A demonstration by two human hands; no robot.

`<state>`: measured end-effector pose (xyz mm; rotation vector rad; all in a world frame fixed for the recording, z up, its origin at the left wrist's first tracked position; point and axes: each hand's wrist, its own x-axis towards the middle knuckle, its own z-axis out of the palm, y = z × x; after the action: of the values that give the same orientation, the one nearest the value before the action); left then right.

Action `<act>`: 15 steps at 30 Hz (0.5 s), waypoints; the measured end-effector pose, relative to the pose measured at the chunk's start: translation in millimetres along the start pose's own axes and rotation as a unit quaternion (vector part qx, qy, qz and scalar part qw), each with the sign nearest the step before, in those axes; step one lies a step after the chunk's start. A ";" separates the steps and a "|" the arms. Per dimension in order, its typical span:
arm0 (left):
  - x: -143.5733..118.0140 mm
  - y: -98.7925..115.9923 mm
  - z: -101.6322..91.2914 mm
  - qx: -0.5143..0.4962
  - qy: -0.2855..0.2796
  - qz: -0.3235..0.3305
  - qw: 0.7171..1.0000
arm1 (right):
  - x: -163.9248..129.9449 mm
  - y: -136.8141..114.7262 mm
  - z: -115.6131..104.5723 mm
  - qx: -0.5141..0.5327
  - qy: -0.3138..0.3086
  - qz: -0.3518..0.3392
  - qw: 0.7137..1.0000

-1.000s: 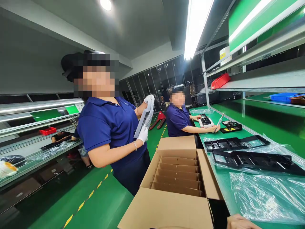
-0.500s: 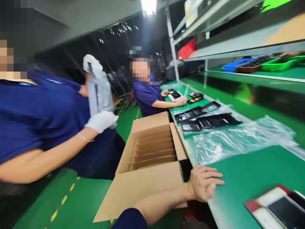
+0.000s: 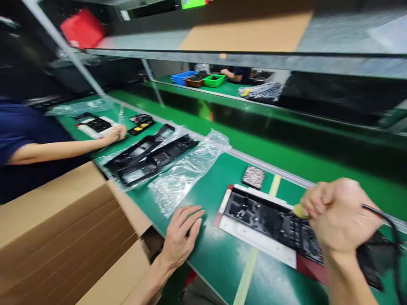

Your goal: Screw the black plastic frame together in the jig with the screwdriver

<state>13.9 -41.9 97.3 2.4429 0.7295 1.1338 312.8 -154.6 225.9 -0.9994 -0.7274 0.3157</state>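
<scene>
The right hand (image 3: 341, 214) is clenched in a fist around a tool (image 3: 300, 210); only its yellowish tip shows at the fingers (image 3: 313, 203), and a black cable (image 3: 381, 216) runs off behind the wrist. The tip sits over the black panel (image 3: 270, 218), near the panel's right half; whether it touches the panel I cannot tell. The panel lies on a white plate (image 3: 254, 239) with a red edge.

Left of the panel, the left hand (image 3: 182, 235) lies flat on the green bench (image 3: 216, 254), fingers (image 3: 190, 214) spread and grasping nothing, their tips just at a clear bag (image 3: 187, 169).

Behind the panel is a small speckled pad (image 3: 253, 176). Far left of the panel lie black frames (image 3: 149, 154) on plastic, with an open carton (image 3: 63, 237) below them. Beyond the frames a co-worker's hand (image 3: 114, 134) rests on the bench.
</scene>
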 end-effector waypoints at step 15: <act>120.6 27.2 85.7 -0.299 -0.167 0.088 0.935 | -2.6 -7.0 1.4 -0.068 0.030 -0.064 0.995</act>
<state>154.9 -1.6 130.4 2.1065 0.0392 0.8045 309.4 -158.8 231.3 -1.0802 -0.7633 0.1252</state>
